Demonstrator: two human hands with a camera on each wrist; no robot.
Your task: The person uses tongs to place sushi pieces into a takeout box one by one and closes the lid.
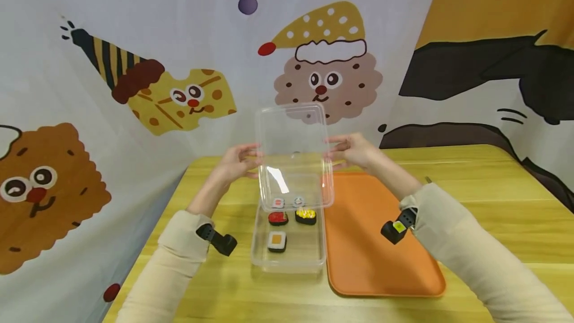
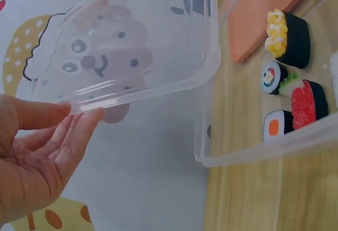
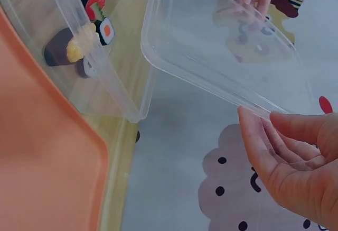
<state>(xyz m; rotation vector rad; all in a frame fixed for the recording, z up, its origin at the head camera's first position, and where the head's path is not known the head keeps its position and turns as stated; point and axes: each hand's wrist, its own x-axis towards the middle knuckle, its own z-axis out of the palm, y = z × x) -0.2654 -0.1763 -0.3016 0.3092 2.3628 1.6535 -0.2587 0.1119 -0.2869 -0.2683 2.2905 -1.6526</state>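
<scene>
Both hands hold a clear plastic lid (image 1: 293, 133) tilted up above a clear plastic box (image 1: 289, 263). My left hand (image 1: 237, 163) pinches the lid's left edge between thumb and fingers. On the opposite edge, my right hand (image 1: 352, 152) pinches it the same way. Several toy sushi pieces sit in the box: a square one with an orange centre (image 1: 277, 241), a red-topped one (image 1: 278, 218), a yellow-topped one (image 1: 306, 216) and small rolls (image 2: 277, 125) farther back, seen through the lid in the head view.
An orange tray (image 1: 381, 243) lies right beside the box on the wooden table (image 1: 493, 203). Behind the table hangs a white cloth (image 1: 202, 24) printed with cartoon figures. A small thin item (image 1: 428, 180) shows behind the right forearm.
</scene>
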